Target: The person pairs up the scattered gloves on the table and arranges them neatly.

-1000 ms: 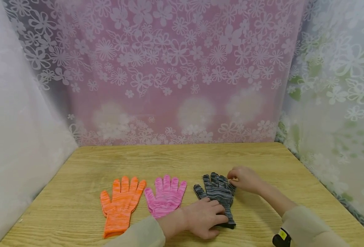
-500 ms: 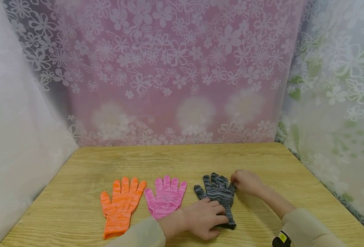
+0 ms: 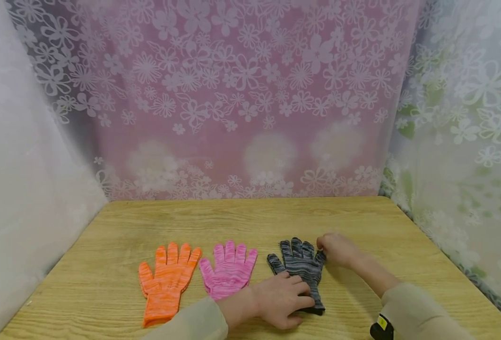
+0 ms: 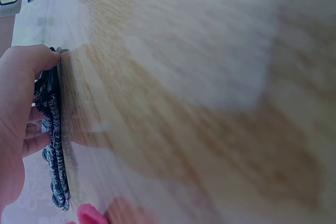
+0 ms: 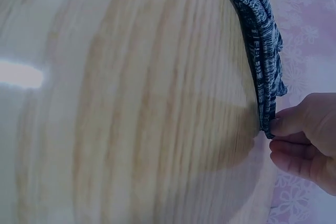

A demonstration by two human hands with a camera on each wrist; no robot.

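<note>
A black-and-grey knit glove lies flat on the table, fingers pointing away and the dark cuff toward me. My left hand rests on its lower palm and cuff with fingers spread. In the left wrist view, the thumb touches the cuff edge. At the glove's outermost right finger, my right hand pinches the tip. The right wrist view shows that tip held between thumb and fingers. A pink knit glove lies to the left, its cuff hidden by my left forearm. Farther left lies an orange knit glove.
The gloves lie in a row on a wooden table. A pink floral curtain hangs behind it, with pale sheets on both sides. A black device with a yellow label sits at my right sleeve.
My right hand has shifted slightly right from over the glove's right-hand fingers and pinches the outermost tip. The glove's fingers now lie more spread. My left hand has stayed in place.
</note>
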